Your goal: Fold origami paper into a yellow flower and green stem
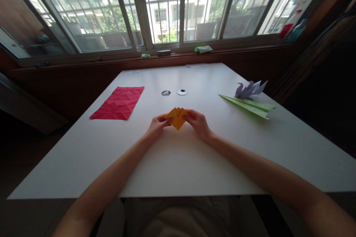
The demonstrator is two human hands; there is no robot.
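Between my two hands is a folded piece of orange paper [178,120], pointed at the bottom with peaked flaps along its top. My left hand [160,124] pinches its left corner, thumb in front. On the other side, my right hand [198,120] grips the right corner the same way, its thumb pressed on the front face. The fingers behind the paper are mostly hidden. Both hands are just over the middle of the white table [180,170].
A creased red paper sheet [118,103] lies to the left. At right are a green paper plane [247,105] and a purple folded paper piece [250,90]. Two round holes, one with a dark-centred disc [182,92], sit beyond my hands. Small packets [203,49] line the windowsill.
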